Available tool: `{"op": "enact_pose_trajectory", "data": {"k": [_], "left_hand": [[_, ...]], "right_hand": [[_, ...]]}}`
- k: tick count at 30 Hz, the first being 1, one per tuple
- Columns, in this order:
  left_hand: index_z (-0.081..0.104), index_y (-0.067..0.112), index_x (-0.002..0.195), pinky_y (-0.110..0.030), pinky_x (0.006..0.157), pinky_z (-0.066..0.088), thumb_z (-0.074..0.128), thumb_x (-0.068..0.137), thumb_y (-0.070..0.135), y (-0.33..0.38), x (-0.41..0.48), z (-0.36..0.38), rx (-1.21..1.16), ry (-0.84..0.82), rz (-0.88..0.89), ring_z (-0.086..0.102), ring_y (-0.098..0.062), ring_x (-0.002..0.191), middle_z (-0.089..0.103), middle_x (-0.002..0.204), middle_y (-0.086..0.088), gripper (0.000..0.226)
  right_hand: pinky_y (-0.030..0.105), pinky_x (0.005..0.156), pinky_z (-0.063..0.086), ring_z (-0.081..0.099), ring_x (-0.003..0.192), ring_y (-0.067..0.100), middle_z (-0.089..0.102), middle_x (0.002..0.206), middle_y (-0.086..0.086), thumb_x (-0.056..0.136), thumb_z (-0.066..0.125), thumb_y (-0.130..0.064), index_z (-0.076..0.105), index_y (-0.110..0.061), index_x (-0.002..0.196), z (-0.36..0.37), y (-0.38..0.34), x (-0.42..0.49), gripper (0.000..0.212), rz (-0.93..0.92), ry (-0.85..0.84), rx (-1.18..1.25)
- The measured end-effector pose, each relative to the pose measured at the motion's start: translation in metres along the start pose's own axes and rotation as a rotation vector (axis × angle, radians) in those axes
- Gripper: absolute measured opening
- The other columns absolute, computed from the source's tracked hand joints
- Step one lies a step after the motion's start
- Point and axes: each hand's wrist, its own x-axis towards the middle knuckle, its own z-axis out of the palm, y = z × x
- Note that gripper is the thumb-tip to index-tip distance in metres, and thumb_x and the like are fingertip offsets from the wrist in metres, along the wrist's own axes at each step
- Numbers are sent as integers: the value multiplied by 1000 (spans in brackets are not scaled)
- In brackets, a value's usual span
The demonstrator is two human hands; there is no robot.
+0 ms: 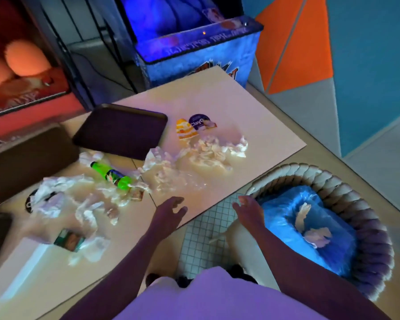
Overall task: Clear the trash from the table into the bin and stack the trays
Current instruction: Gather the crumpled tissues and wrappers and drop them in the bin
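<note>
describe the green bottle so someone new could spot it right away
Start at the dark tray on the pale table. Just in front of it, toward the person, the green bottle lies on its side among crumpled white tissues. It alone is bright green with a dark label band.

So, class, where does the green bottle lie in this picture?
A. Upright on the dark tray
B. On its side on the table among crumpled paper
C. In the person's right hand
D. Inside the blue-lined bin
B: the green bottle lies on its side on the table, amid crumpled paper.
</note>
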Motion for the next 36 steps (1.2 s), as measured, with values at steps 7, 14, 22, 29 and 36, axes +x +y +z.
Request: {"op": "enact_pose_trajectory", "data": {"k": [7,14,22,29,36], "left_hand": [[65,16,134,-30,106,46,74,93,28,-71,-32,-82,-32,207,-88,63,-20,125,68,133,0,44],[61,18,140,-34,109,44,73,92,31,-144,-71,-144,-14,319,-199,56,-24,134,62,142,-4,51],[60,16,138,-43,107,48,75,89,27,-205,-116,-167,-45,413,-299,58,-25,129,63,140,-4,52],[53,26,145,-40,102,50,72,88,25,-235,-140,-164,53,403,-354,56,-27,129,58,145,-1,60],[45,27,150,-43,101,52,71,89,22,-243,-128,-166,226,267,-330,51,-25,135,46,154,3,66]], "right_hand": [[37,107,48,64,123,25,68,132,7,90,74,-38,67,-13,128,73,-76,-28,46,-217,-104,-122],[35,108,46,59,127,24,64,134,7,87,78,-39,64,-14,132,154,-138,-70,54,-390,-210,-217],[36,107,47,55,130,25,57,141,7,85,79,-40,58,-16,138,212,-166,-103,62,-544,-341,-365],[33,107,45,55,131,24,55,143,8,84,80,-37,56,-15,141,236,-175,-111,65,-603,-391,-477],[31,107,45,55,130,23,53,143,6,83,81,-33,56,-17,141,236,-178,-99,66,-615,-420,-524]]}}
